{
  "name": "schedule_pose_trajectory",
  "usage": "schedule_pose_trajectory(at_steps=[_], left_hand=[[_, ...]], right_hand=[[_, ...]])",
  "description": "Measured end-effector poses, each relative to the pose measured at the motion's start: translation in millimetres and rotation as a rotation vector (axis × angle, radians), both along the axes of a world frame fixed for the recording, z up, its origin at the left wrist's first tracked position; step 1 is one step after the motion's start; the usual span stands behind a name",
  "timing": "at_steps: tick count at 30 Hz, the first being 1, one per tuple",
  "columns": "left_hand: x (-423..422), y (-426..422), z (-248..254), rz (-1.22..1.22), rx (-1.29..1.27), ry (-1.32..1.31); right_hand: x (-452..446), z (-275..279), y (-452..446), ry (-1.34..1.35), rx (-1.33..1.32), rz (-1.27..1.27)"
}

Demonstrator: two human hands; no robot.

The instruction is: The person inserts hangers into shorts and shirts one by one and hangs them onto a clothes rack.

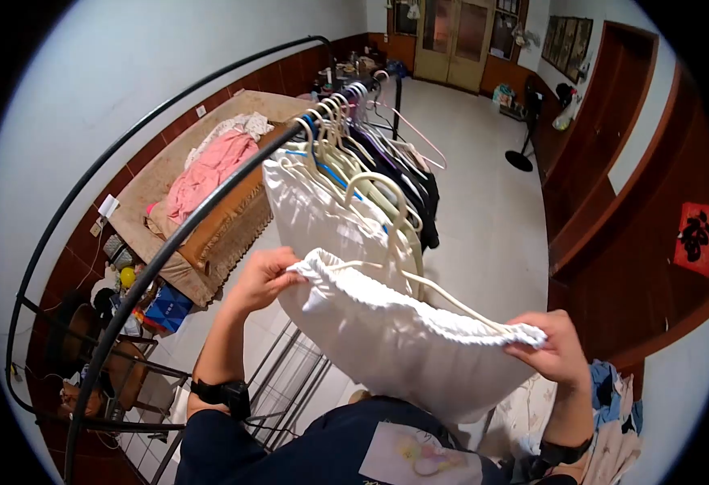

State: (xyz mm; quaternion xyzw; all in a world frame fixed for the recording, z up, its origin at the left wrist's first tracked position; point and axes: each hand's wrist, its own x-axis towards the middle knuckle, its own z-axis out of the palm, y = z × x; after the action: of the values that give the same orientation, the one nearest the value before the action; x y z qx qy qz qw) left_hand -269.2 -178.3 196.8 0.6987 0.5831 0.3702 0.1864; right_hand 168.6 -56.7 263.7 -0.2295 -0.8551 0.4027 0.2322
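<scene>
A white garment [419, 347] with a gathered elastic waistband is stretched between my two hands. My left hand [264, 279] pinches the waistband at its left end, and my right hand [552, 346] grips the right end. Inside the waistband opening lies a cream hanger [439, 289], its hook pointing up and its right arm reaching close to my right fingers. Just beyond, another white garment [322, 210] hangs on the black rail [209, 206] of a clothes rack, in front of several other clothes on hangers.
A sofa [140, 194] with pink cloth [213, 174] stands at the left, a blue box [167, 309] beside it. A black fan [524, 133] stands back right. Folded fabrics [613, 420] lie at lower right. A pink hanger [419, 137] hangs farther along the rail.
</scene>
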Motion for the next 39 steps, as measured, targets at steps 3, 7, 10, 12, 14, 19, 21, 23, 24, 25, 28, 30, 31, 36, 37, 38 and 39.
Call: schedule_pose_trajectory(at_steps=[3, 7, 10, 12, 14, 19, 21, 23, 24, 25, 28, 30, 31, 36, 37, 38, 39], left_hand=[[-38.6, 14.8, -14.3, 0.205, 0.012, -0.264], [-82.3, 35.5, -9.9, 0.235, 0.141, -0.097], [-104.3, 56.2, -10.4, 0.293, 0.233, -0.141], [-128.4, 77.4, -28.3, 0.279, 0.144, -0.45], [-173.1, 108.0, -62.1, 0.3, 0.219, -0.427], [-166.4, 108.1, -35.2, 0.411, 0.269, -0.303], [-168.0, 110.5, -38.0, 0.391, 0.259, -0.3], [-169.9, 114.2, -44.4, 0.384, 0.246, -0.311], [-170.9, 116.5, -49.8, 0.4, 0.261, -0.286], [-172.8, 118.1, -54.2, 0.417, 0.275, -0.26], [-172.7, 123.2, -61.2, 0.418, 0.337, -0.244], [-169.8, 124.1, -59.6, 0.456, 0.322, -0.218], [-163.2, 122.0, -53.8, 0.506, 0.285, -0.183], [-218.2, 163.6, -123.2, 0.503, 0.372, -0.089], [-227.3, 171.7, -135.1, 0.468, 0.446, -0.084], [-235.5, 176.4, -143.9, 0.431, 0.519, -0.08], [-239.3, 169.2, -146.4, 0.456, 0.325, -0.149]], right_hand=[[-49.9, -10.0, 9.4, 0.054, -0.012, 0.003], [-102.9, -15.0, 25.8, 0.09, 0.004, -0.017], [-136.1, -24.8, 38.9, 0.146, -0.017, -0.044], [-156.0, -31.0, 47.0, 0.175, -0.024, -0.053], [-173.6, -39.2, 55.4, 0.184, -0.022, -0.077], [-208.4, -53.2, 61.9, 0.131, 0.127, -0.157], [-216.9, -56.9, 61.6, 0.07, 0.155, -0.186], [-222.5, -69.6, 65.5, 0.015, 0.204, -0.215], [-224.0, -73.8, 66.8, 0.009, 0.204, -0.218], [-225.8, -76.7, 67.3, 0.009, 0.197, -0.23], [-229.0, -82.1, 67.0, 0.015, 0.295, -0.27], [-229.6, -82.8, 64.0, 0.026, 0.397, -0.301], [-229.9, -81.3, 61.1, -0.012, 0.436, -0.309], [-234.3, -96.1, 54.5, -0.117, 0.534, -0.381], [-235.4, -97.2, 52.4, -0.078, 0.557, -0.392], [-235.8, -97.8, 50.5, -0.038, 0.58, -0.404], [-234.0, -92.5, 45.4, -0.013, 0.531, -0.382]])
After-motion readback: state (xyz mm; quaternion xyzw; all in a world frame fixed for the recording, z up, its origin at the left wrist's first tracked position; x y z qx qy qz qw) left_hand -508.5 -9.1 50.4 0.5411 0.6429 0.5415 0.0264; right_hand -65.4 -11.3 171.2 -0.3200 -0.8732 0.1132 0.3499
